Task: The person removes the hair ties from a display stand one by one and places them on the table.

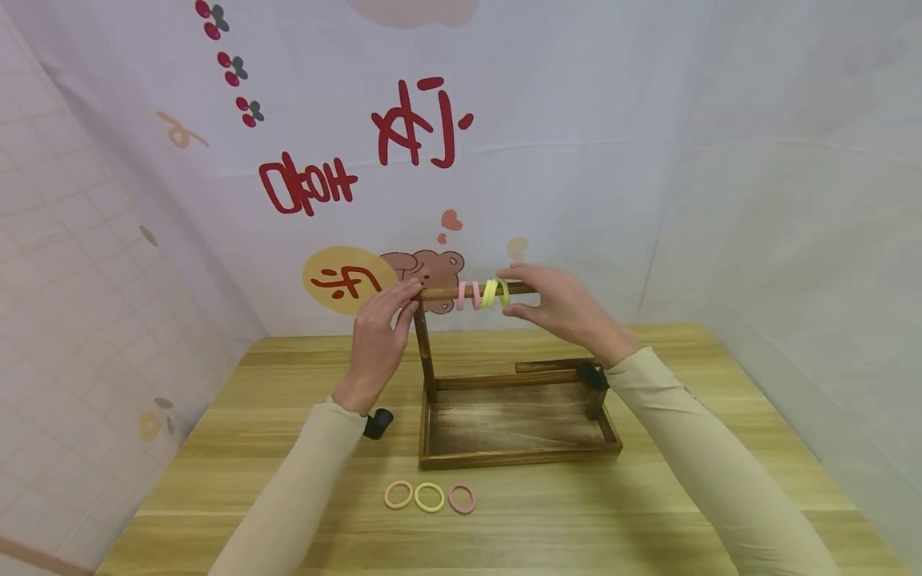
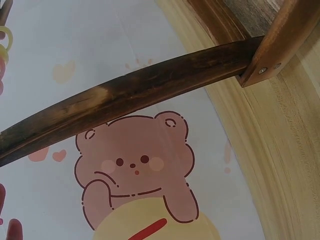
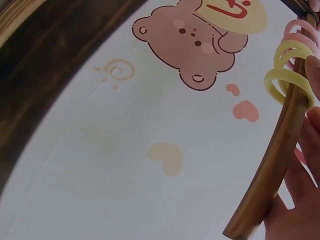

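Three loose rings (image 1: 430,497), four rings on rod (image 1: 481,294)

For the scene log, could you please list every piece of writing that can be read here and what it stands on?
Red characters on the backdrop: mirrored in the head view, not legible.
Red marks on the yellow disc: not legible.
Wooden stand and hair ties: no text.

Sleeves: long, soft beige, snug on both arms, ending at the wrists.
Left hand (image 1: 378,336): bare, no glove, no ring.
Right hand (image 1: 565,308): bare, no glove, no ring.
Left wrist: a small black round camera (image 1: 378,422) sits under it, by the sleeve end.
Right wrist: a small black camera piece (image 1: 592,376) sits under it too.
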